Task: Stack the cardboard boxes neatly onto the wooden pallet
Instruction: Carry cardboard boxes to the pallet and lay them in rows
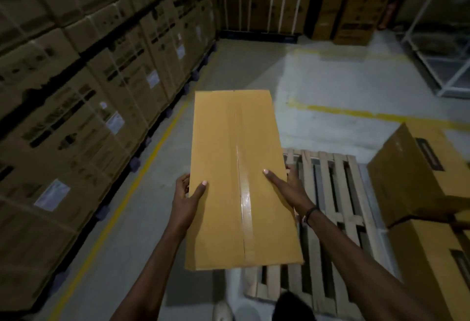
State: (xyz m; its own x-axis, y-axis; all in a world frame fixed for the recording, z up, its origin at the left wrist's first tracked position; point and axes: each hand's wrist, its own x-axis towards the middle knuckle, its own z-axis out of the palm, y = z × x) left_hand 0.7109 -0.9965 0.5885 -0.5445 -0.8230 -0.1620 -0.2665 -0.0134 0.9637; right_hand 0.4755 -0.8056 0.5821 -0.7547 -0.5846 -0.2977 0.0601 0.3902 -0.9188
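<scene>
Carry step here: both hands, left (187, 193) and right (284, 188), gripped the long sides of the box (236, 181), thumbs on top, held in the air just left of the pallet (328, 208). Next move probably needed a swing right and a square set-down beside the stacked boxes (417, 188).

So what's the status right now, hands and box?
Left hand and right hand grip the box by its sides. Held beside the pallet, not down. Pallet slats bare nearby; stacked boxes at right.
</scene>
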